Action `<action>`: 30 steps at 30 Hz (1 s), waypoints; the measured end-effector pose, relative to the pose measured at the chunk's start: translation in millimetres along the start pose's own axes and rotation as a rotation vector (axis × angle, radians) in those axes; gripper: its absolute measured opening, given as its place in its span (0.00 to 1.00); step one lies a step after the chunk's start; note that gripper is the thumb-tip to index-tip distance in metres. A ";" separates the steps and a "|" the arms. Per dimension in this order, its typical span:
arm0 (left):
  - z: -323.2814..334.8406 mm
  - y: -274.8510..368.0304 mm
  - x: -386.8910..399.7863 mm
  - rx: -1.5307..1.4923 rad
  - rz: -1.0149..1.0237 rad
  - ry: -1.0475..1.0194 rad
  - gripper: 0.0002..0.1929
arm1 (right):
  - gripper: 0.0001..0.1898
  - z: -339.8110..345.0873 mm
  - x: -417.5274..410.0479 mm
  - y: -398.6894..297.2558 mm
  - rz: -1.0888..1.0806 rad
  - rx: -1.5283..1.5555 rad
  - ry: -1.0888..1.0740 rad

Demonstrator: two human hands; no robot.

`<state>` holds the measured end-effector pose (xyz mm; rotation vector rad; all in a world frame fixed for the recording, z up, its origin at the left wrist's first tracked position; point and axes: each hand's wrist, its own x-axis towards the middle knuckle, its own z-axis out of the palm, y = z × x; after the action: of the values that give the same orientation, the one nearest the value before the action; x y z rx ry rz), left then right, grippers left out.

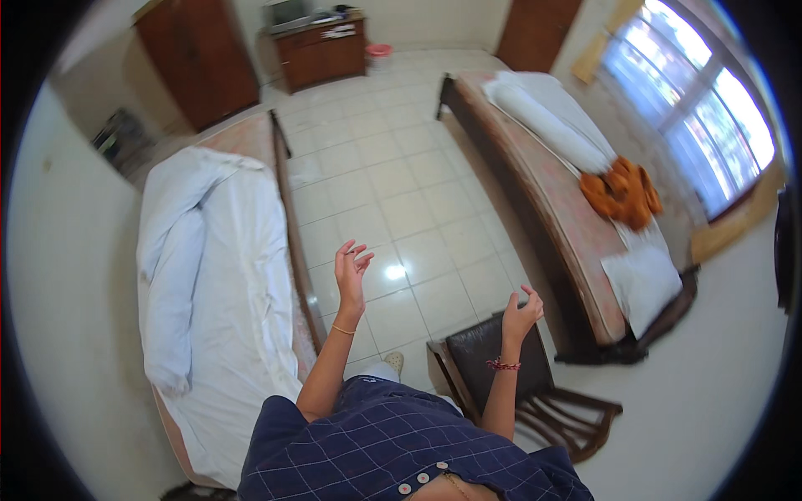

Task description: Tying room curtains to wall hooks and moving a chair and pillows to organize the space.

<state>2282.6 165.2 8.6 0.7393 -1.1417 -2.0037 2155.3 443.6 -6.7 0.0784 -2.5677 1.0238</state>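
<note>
My left hand (353,275) is raised in front of me over the tiled floor, its fingers apart and nothing in them. Off to the right, my right hand (522,311) is also held up, fingers loosely curled and holding nothing. In the view it overlaps the dark seat of a wooden chair (476,354). On my left stands a bed with a rumpled white sheet (244,263) spread over most of its mattress. A long white bolster (169,300) lies along that bed's wall side, with a bunched white cloth or pillow (178,181) by its far end.
On the right, a second bed (539,181) bears a white bolster (545,125), an orange blanket (620,191) and a white pillow (642,282). Tiled floor (388,169) runs between the beds. Farther back are a wooden wardrobe (194,56), a desk (322,53) and a red-rimmed bin (379,56).
</note>
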 end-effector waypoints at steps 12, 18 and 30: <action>-170.2 52.1 -22.9 -0.100 0.311 0.777 0.20 | 0.12 160.5 -4.7 -171.6 -0.394 0.398 -0.675; -191.6 40.9 -23.2 -0.183 0.323 1.023 0.19 | 0.11 219.7 -11.4 -237.4 -0.442 0.513 -0.912; -199.3 85.3 99.7 -0.237 0.406 0.948 0.20 | 0.12 352.2 27.3 -347.7 -0.625 0.634 -1.120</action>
<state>2399.0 -41.4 -18.3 1.0565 -0.4243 -1.1670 2081.9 -46.6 -4.1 1.9410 -2.4883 1.7497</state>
